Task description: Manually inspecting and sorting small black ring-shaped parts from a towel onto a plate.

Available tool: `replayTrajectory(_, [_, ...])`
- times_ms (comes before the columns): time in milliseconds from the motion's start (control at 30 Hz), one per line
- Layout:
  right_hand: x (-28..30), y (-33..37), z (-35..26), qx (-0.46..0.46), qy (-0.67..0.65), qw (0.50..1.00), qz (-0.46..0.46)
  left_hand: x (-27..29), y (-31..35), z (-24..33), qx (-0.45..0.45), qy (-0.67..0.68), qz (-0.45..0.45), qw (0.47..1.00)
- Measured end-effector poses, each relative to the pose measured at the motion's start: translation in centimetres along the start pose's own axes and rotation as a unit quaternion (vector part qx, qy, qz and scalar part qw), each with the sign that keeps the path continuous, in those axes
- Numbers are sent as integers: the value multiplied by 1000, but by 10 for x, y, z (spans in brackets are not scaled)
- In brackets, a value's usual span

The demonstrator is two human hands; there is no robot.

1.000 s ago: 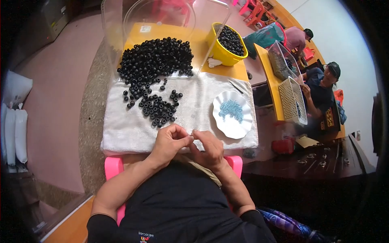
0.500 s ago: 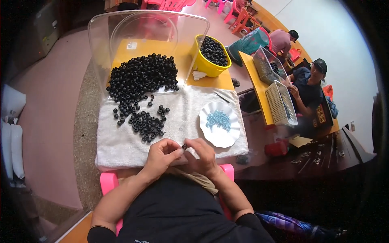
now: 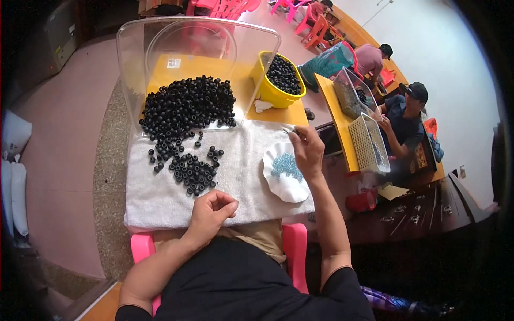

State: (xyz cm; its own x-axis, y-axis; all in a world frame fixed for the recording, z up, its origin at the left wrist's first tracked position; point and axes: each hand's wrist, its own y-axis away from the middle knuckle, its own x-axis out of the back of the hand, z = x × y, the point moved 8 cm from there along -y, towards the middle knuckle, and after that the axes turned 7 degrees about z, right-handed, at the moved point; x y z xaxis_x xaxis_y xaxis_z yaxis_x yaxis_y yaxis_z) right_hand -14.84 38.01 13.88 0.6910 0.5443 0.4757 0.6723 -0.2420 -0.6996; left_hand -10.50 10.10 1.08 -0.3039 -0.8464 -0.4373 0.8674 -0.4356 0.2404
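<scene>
My left hand [image 3: 211,208] rests at the near edge of a white towel [image 3: 246,182], fingers curled with the thumb against them; nothing shows inside. My right hand [image 3: 306,150] reaches out over the towel's far right side, pinching a thin metal tool [image 3: 289,130] at its fingertips. Just under it lies a white scalloped plate [image 3: 292,190] with small blue beads [image 3: 286,166]. A big heap of black beads [image 3: 187,104] covers the towel's far left. A smaller cluster of beads [image 3: 194,172] lies closer to my left hand.
A yellow bowl of black beads [image 3: 281,80] stands at the back on a yellow table [image 3: 278,113]. A clear plastic bin [image 3: 160,43] rises behind the heap. Two other people sit at tables on the right with mesh baskets [image 3: 367,142]. A pink stool [image 3: 142,247] is under me.
My hands were together at the towel's near edge. The right hand has since moved away to the far right above the plate, while the left stayed in place.
</scene>
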Motion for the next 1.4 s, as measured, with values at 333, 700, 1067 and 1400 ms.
replayTrajectory(333, [-19, -54, 27, 50, 79, 996, 14, 0, 4, 7, -22, -56, -2, 998])
replayTrajectory(700, [-54, -158, 82, 30, 98, 994, 42, -1, 9, 11, -35, -100, 2, 994])
replayTrajectory(1067, [-72, -64, 19, 17, 18, 999, -25, 2, 10, 18, -62, -115, 14, 991])
replayTrajectory(1400, [-167, 17, -65, 79, -39, 964, -252, -3, 12, 16, -77, -126, 4, 989])
